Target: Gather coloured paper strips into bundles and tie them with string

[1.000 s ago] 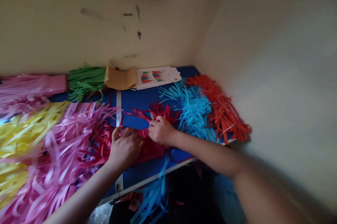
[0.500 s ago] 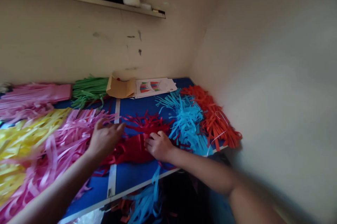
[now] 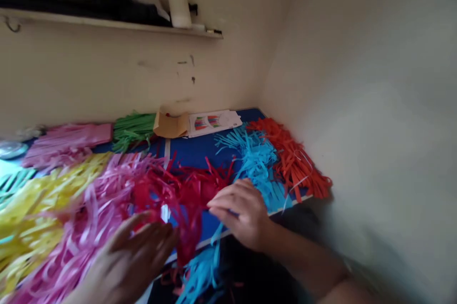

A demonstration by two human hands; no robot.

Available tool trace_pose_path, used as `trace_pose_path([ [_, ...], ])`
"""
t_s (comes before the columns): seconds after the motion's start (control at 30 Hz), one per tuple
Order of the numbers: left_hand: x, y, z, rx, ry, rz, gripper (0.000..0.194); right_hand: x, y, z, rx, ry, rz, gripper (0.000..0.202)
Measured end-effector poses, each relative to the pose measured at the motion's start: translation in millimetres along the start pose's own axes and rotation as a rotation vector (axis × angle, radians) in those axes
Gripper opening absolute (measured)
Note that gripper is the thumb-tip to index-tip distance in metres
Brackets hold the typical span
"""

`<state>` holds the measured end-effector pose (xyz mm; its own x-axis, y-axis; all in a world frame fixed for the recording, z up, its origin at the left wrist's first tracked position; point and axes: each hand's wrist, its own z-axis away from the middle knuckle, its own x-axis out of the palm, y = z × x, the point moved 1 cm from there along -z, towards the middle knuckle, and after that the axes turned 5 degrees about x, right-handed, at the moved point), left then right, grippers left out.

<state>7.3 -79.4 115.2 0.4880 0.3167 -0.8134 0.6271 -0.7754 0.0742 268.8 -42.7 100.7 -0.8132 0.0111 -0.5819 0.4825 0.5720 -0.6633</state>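
Note:
Shiny red fringed strips [image 3: 200, 182] lie across the middle of the blue table, with some hanging down between my hands. My right hand [image 3: 243, 209] is at their right side, thumb and fingers pressed together around an edge of the red strips. My left hand [image 3: 132, 251], blurred by motion, is lower left beside the red and pink strips; whether its fingers hold anything is unclear. Pink fringe [image 3: 96, 199] and yellow fringe [image 3: 32, 213] spread out on the left. Light blue fringe [image 3: 257, 159] lies just beyond my right hand.
Orange fringe [image 3: 293, 161] is at the table's right corner. Green strips [image 3: 134, 128], a brown paper piece [image 3: 171, 125] and printed sheets [image 3: 214, 122] rest along the wall. More blue strips [image 3: 202, 268] hang below the front edge. A shelf [image 3: 117, 24] holds a white bottle [image 3: 179, 4].
Both hands have come nearer to me, the left one downward and the right one slightly rightward. The red strips are now spread and partly hanging. The view has tilted up a little.

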Motion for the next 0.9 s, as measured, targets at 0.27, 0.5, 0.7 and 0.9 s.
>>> trace_pose_path([
  [0.27,26.4,46.4,-4.1,0.217,0.032,-0.146,0.032,34.6,0.8,30.6,0.815,-0.582,-1.037,0.047],
  [0.5,51.7,50.3,-21.7,0.002,0.213,0.077,0.014,52.7,11.9,49.6,0.987,-0.322,-1.405,0.050],
  [0.7,62.6,71.6,-33.2,-0.321,0.246,0.419,0.014,46.6,11.9,57.6,0.875,-0.095,-1.349,0.045],
  [0.9,67.1,75.4,-29.2,-0.327,0.303,0.500,0.012,42.0,8.6,57.0,0.875,-0.141,-1.389,0.042],
])
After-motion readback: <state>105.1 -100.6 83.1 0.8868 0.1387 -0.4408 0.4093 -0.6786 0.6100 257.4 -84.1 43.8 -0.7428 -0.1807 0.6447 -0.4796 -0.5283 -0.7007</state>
